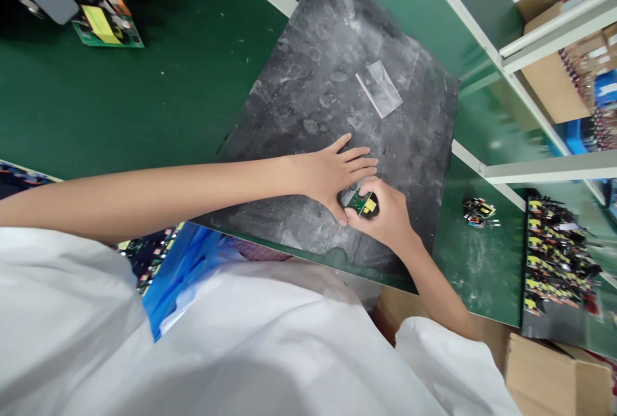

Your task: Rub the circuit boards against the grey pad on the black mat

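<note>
At upper left, on the green bench (168,101): circuit-board assemblies (108,24), well apart from both hands. Near centre: left hand (324,175), empty, palm down over the black mat (308,69), fingers spread, thumb angled toward the body.

Next to the right: small green circuit board (357,202), between the two hands, just beside the left palm, in the opening between left thumb and fingers; contact with the left hand not certain. Treat as probably light and stiff, with smooth faces and fragile mounted parts. Hold by opposite edges; avoid flexing, and avoid pressure on the yellow component (369,206).

Farther ahead on the mat, untouched: clear plastic piece (380,89).

Immediately right of the board: right hand (390,213), pinching it between thumb and index finger, remaining fingers largely hidden. At far right: loose cluster of parts (481,212), then crowded rows of assemblies (554,255).
</note>
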The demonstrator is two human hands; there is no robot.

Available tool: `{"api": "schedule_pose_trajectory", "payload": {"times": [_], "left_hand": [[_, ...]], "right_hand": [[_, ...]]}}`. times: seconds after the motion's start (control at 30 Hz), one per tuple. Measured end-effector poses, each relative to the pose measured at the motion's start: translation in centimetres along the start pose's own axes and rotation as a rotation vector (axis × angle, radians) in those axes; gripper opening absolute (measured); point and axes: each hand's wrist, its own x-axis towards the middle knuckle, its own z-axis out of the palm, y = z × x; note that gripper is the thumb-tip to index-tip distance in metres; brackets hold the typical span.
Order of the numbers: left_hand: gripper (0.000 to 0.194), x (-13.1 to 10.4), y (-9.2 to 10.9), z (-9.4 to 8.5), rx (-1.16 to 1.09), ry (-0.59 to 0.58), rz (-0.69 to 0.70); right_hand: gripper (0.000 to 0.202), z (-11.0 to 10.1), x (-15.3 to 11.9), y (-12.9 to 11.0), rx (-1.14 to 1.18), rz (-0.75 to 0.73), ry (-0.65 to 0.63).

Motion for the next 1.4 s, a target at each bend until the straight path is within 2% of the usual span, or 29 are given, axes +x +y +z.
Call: {"api": "schedule_pose_trajectory", "payload": {"times": [0.17,0.37,0.63,0.9,1.1,1.3,1.4], "left_hand": [[0.101,0.01,-0.01,-0.12,0.008,-0.022,-0.003],[0.097,0.02,-0.02,0.17,0.018,0.004,0.002],[0.094,0.08,-0.14,0.26,0.026,0.007,0.006],[0.093,0.03,0.01,0.08,0.023,0.0,0.0],[0.099,-0.02,-0.02,0.05,-0.007,0.01,-0.002],[0.096,-0.06,0.02,0.23,-0.01,0.03,0.01],[0.094,-0.06,-0.01,0.37,-0.001,0.031,0.01]], "right_hand": [[0.024,0.09,0.29,0.2,-0.037,0.018,0.085],[0.025,0.02,-0.34,-0.39,0.017,0.005,0.011],[0.024,0.34,-0.05,-0.1,0.0,-0.038,0.055],[0.025,-0.21,-0.22,-0.36,0.018,0.008,-0.02],[0.024,0.07,0.44,0.17,0.0,0.021,0.058],[0.026,-0.12,-0.15,-0.49,0.032,0.031,-0.034],[0.026,-0.03,-0.24,-0.63,0.036,0.035,-0.021]]}}
